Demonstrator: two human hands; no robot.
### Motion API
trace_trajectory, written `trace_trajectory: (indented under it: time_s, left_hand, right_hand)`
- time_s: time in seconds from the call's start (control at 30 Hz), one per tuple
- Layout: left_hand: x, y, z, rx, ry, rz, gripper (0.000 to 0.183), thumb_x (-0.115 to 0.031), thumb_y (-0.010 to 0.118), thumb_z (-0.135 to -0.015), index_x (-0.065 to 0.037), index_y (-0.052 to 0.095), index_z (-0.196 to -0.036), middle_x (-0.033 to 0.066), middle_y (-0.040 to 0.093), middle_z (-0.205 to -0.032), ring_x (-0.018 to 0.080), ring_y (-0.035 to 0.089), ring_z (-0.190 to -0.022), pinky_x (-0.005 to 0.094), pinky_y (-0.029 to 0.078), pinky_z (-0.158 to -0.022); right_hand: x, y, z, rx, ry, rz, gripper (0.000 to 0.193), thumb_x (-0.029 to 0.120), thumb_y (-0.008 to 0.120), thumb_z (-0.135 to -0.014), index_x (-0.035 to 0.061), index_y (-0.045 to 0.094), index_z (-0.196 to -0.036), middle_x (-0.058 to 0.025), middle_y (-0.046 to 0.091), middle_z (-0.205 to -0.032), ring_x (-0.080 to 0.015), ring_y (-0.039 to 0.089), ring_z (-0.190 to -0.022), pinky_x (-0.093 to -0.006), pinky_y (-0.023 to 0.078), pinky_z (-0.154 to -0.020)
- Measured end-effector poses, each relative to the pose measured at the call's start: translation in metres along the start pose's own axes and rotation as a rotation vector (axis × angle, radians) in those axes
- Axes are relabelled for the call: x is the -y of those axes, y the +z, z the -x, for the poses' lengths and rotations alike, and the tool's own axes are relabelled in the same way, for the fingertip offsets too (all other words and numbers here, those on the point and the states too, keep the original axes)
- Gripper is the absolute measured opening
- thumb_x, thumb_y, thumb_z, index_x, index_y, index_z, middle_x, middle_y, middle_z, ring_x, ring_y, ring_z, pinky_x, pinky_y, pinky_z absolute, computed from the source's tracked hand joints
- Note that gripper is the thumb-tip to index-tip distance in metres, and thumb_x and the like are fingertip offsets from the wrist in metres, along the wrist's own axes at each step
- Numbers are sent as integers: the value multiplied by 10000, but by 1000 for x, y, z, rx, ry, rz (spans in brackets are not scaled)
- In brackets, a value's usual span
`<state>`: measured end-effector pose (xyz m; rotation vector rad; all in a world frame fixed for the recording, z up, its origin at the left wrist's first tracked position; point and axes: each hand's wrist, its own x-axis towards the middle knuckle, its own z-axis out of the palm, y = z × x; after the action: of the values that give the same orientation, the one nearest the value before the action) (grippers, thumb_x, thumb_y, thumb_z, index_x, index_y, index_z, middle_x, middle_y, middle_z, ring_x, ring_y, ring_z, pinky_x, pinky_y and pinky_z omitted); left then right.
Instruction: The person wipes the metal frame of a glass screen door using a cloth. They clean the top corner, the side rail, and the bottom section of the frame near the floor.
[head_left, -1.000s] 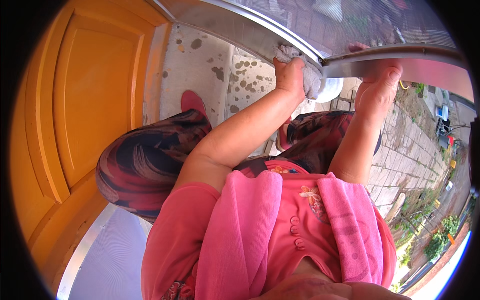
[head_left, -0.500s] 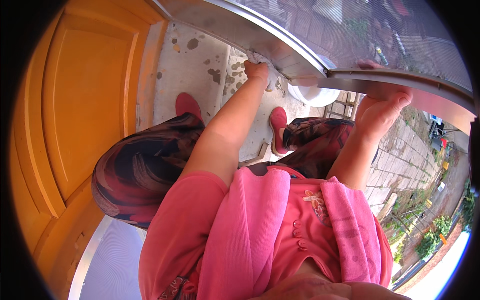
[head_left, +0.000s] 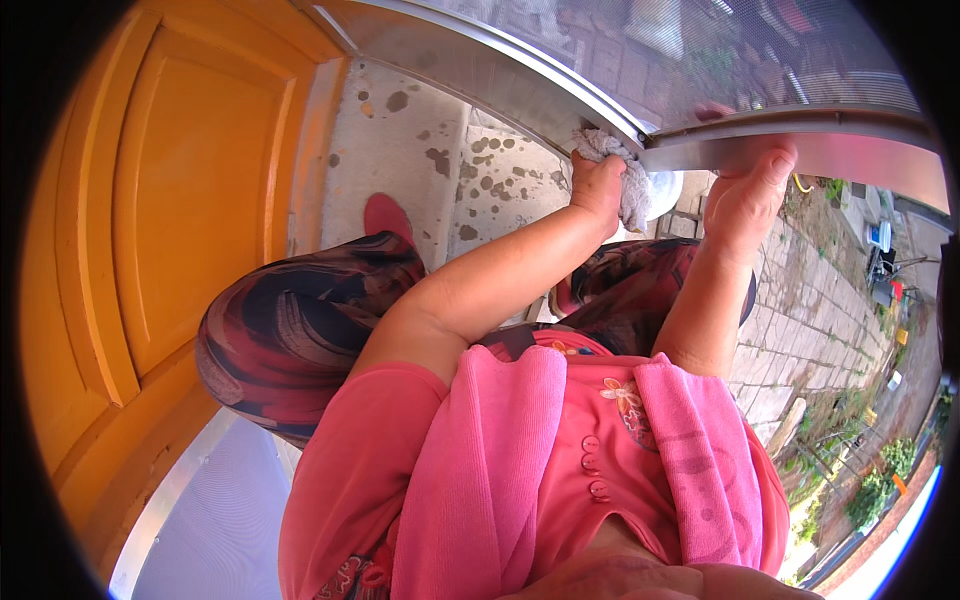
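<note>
My left hand (head_left: 598, 188) is closed on a crumpled greyish-white cloth (head_left: 634, 195), pressing it against the metal frame of a screen door (head_left: 500, 75) near its corner. My right hand (head_left: 742, 205) grips the door's edge farther right, thumb on the near face. Its fingertips show faintly through the mesh on the other side. Just behind the cloth, a white bucket (head_left: 666, 190) is partly hidden.
An orange panelled door (head_left: 190, 190) stands at the left. Below lies a concrete step (head_left: 395, 150) with dark wet spots, and my pink shoe (head_left: 387, 215) rests on it. A brick-paved path (head_left: 800, 320) runs along the right beside plants.
My left hand has slid the cloth rightward along the door frame toward the corner. The door has shifted slightly up and left in view, with my right hand still gripping it.
</note>
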<state>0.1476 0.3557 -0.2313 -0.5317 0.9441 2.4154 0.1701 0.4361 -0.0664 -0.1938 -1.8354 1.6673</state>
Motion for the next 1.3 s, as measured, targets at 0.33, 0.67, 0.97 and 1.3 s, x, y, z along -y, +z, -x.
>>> trace_trajectory:
  time_s: [0.33, 0.67, 0.97, 1.3]
  left_hand:
    - [9, -101, -108, -613, 51, -819, 407, -155, 580, -854, 23, 504, -1212, 299, 575, -1243, 449, 571, -1159, 490, 482, -995]
    - [-36, -93, -113, -365, -39, -180, 466, -17, 554, -777, 23, 527, -1241, 181, 602, -1221, 333, 612, -1103, 421, 508, -938]
    - [-142, -50, -93, -110, 192, 224, 587, 49, 487, -752, -21, 451, -1334, 142, 554, -1274, 321, 585, -1136, 456, 505, -961]
    - [-93, -106, -135, -291, 188, -43, 579, 28, 514, -834, -20, 392, -1397, 147, 521, -1369, 298, 553, -1218, 406, 475, -1023]
  right_hand:
    - [-5, -5, 6, -4, -37, -18, 667, 665, 420, -968, 87, 455, -1298, -235, 664, -1104, -374, 656, -1021, -504, 503, -950]
    - [-6, -3, 1, -14, -67, -27, 645, 657, 440, -966, 102, 481, -1293, -215, 666, -1088, -385, 655, -999, -517, 501, -931]
    - [-7, -1, -4, -18, -26, -60, 686, 653, 428, -975, 78, 441, -1349, -241, 659, -1112, -361, 649, -1013, -467, 481, -953]
    - [0, 11, -1, -22, -31, -60, 665, 623, 374, -1007, 55, 416, -1350, -242, 654, -1105, -354, 654, -1006, -468, 482, -956]
